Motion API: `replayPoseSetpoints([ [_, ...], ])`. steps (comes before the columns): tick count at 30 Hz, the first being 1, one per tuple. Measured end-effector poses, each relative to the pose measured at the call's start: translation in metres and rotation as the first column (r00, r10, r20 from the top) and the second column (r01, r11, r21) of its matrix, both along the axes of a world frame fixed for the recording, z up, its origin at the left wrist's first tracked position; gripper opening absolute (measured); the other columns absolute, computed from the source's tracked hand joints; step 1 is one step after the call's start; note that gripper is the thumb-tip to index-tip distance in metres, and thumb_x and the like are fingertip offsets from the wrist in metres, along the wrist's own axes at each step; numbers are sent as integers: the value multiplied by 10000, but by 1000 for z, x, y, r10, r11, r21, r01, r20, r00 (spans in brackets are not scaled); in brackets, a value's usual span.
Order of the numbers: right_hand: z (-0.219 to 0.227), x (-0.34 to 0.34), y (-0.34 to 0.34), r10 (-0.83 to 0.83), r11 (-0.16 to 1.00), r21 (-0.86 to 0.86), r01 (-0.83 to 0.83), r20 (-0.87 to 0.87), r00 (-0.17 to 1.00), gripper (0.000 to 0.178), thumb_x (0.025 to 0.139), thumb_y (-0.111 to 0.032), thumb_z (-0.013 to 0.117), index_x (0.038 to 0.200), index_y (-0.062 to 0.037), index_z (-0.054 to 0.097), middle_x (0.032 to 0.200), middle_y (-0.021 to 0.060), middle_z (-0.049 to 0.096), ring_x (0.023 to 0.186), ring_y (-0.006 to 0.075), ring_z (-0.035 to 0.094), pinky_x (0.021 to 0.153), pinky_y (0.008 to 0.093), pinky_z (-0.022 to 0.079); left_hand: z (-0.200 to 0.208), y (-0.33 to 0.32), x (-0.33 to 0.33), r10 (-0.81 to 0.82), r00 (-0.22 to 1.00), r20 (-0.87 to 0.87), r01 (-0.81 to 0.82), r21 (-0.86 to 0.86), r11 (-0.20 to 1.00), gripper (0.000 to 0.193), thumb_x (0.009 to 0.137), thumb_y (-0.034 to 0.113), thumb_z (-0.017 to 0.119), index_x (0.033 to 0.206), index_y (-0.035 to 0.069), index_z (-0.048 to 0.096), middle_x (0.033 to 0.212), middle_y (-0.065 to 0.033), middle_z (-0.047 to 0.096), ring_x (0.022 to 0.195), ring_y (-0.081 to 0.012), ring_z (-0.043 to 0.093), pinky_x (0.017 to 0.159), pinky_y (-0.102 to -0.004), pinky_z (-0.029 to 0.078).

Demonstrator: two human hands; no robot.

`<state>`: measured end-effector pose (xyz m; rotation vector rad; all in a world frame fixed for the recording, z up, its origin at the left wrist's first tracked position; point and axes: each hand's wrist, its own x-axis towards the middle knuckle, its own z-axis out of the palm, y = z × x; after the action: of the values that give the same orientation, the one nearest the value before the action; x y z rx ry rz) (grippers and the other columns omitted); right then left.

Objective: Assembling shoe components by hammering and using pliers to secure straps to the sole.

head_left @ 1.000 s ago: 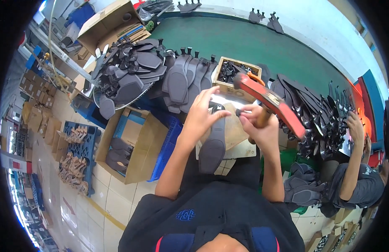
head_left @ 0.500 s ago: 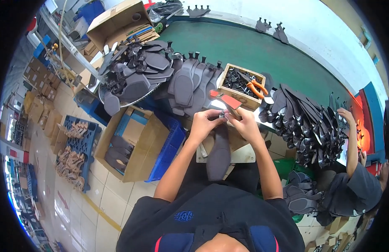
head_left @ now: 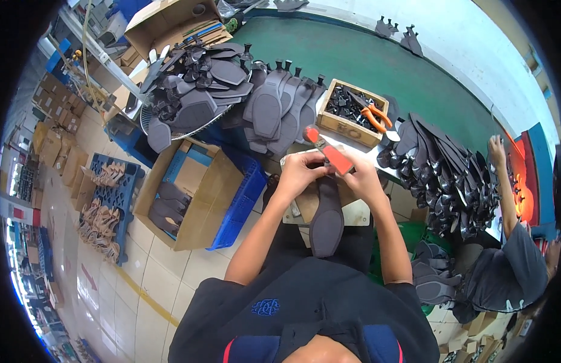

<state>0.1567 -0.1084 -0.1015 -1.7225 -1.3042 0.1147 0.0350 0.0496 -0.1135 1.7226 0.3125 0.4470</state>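
A dark grey shoe sole (head_left: 327, 227) hangs over the front of a small work stand (head_left: 292, 212), its broad toe end toward me. My left hand (head_left: 298, 174) is closed in a pinch at the sole's narrow heel end; what lies under the fingertips is hidden. Close beside it, my right hand (head_left: 362, 180) grips a hammer (head_left: 336, 158) with a red head, held over the heel end. The right fingers are partly behind the hammer.
Ahead, a wooden box (head_left: 350, 130) holds small black pieces and orange-handled pliers (head_left: 374, 116). Stacked soles (head_left: 269, 109) lie left of it, by a heaped wire basket (head_left: 199, 145). More soles (head_left: 435, 175) pile up at right, near a co-worker's arm (head_left: 503, 181). A cardboard box (head_left: 199, 227) stands at left.
The hammer head has turned and dropped nearer my fingers. The sole has swung slightly right at its toe end. The co-worker's hand has moved up, and my view has shifted a little.
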Motion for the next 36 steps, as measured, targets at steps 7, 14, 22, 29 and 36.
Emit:
replayPoseSetpoints([
  [7,-7,12,-6,49,985,-164,-55,-39,998,421,836,-68,737,1246,-77,642,1113,150,701,933,279,686,820,364,536,-5,4,0,35,999,-12,-34,66,997,271,767,72,797,1018,-17,749,903,-81,758,763,-95,660,710,-272,541],
  [14,74,-54,-28,-228,967,62,248,-224,947,192,962,-108,627,1091,27,581,764,67,575,633,89,496,563,256,405,-9,4,-1,-5,994,107,10,-51,999,235,787,114,817,961,-31,757,880,-37,734,771,-77,632,711,-252,520],
  [22,94,-85,-51,-276,956,-143,255,-152,949,299,1019,-130,552,1278,13,512,887,238,651,777,403,670,701,397,515,-13,10,2,-75,995,69,84,-143,986,227,795,110,811,968,-27,758,866,-18,720,773,-74,621,713,-243,510],
  [29,76,-75,-49,-284,892,-391,228,-92,954,260,1022,-164,528,1207,18,511,898,305,642,831,482,639,694,506,489,-4,3,-1,-75,995,63,87,-219,972,214,802,116,814,955,-24,759,858,8,704,754,-52,602,699,-225,506],
  [36,144,-92,-70,-384,923,80,378,89,919,370,1045,-238,512,1281,44,553,738,4,552,564,39,482,528,221,398,-6,3,-12,-64,997,-53,76,288,955,975,747,263,842,1514,-9,306,1152,-165,706,1149,-292,647,1064,-432,436],
])
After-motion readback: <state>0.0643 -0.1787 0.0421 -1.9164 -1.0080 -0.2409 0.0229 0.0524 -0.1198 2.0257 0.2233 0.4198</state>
